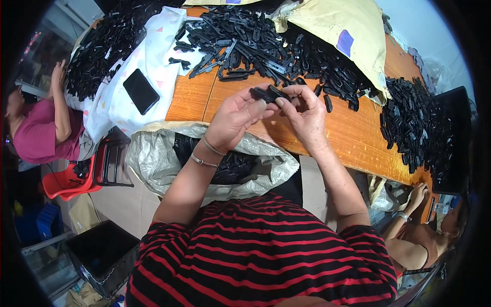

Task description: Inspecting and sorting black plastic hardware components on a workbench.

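Both of my hands are raised over the near edge of the wooden table [327,123]. My left hand [236,116] is closed, thumb on top, around small elongated black plastic parts [261,95]. Touching them is another black plastic part [277,92], pinched between the thumb and fingers of my right hand [308,115]. Their exact kind cannot be made out. Just beyond my hands lies a heap of similar black plastic parts [255,36]. Below my left wrist an open woven sack [148,153] has black pieces inside, partly hidden by my forearm.
A black phone [141,91] rests on a patterned white cloth [169,46]. A yellowish sack [337,25] lies at the back, with more parts [409,123] by a black bin [452,138] at right. Co-workers sit left [46,128] and right [419,240]. A black crate [102,250] stands lower left.
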Available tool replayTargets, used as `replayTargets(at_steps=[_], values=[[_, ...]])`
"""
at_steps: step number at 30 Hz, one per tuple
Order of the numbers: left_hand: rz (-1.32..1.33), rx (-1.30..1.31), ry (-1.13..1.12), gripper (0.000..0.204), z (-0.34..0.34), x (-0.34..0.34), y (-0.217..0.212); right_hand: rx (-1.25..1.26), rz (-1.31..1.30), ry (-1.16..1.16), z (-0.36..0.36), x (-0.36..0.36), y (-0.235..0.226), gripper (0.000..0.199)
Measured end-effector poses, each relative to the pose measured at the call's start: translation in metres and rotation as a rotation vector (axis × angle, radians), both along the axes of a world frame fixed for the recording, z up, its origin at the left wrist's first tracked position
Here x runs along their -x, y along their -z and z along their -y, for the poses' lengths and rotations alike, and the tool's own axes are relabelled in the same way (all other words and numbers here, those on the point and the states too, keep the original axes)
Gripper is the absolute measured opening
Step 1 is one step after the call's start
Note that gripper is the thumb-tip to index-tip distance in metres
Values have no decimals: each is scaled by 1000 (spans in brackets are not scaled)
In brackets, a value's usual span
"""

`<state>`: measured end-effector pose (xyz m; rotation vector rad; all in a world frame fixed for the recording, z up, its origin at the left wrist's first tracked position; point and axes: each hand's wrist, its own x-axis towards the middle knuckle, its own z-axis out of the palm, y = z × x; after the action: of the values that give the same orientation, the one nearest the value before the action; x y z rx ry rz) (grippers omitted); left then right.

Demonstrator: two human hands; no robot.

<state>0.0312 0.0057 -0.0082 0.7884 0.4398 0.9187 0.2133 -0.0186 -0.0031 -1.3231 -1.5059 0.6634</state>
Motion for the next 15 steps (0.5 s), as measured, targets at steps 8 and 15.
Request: replayTargets(at_steps=[8, 15], values=[[-199, -73, -118, 35, 1, 4, 1, 79, -115, -23, 2, 10, 3, 17], [-266, -96, -200, 27, 3, 5, 3, 129, -173, -8, 8, 11, -7, 21]])
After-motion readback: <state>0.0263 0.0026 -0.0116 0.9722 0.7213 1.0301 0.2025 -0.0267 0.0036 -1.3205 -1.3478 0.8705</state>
